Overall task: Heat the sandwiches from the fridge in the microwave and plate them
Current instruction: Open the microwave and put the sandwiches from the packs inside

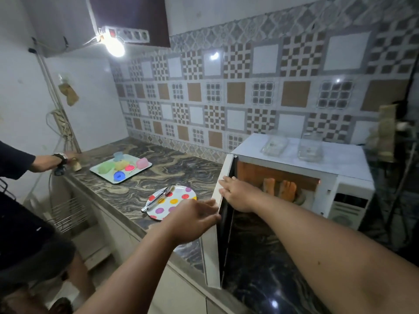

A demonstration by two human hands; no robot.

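We are reaching both bare arms forward. Our right hand [237,193] is lying palm-down, fingers extended and together, wrist straight. Our left hand [192,219] is hovering lower and nearer, fingers loosely curled and pointing rightward, gripping nothing visible.

Marbled countertop [140,184], white microwave [317,177], polka-dot plate [179,200], white tray [106,172]

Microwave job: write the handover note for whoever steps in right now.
Left hand: open, on the outer face of the microwave door.
Right hand: open, on the door's top edge.
Door open; sandwiches inside the microwave.
Polka-dot plate on the counter, bare except for tongs.
Whether heating has run can't be told.
Left: heat if needed, then plate the sandwiches.
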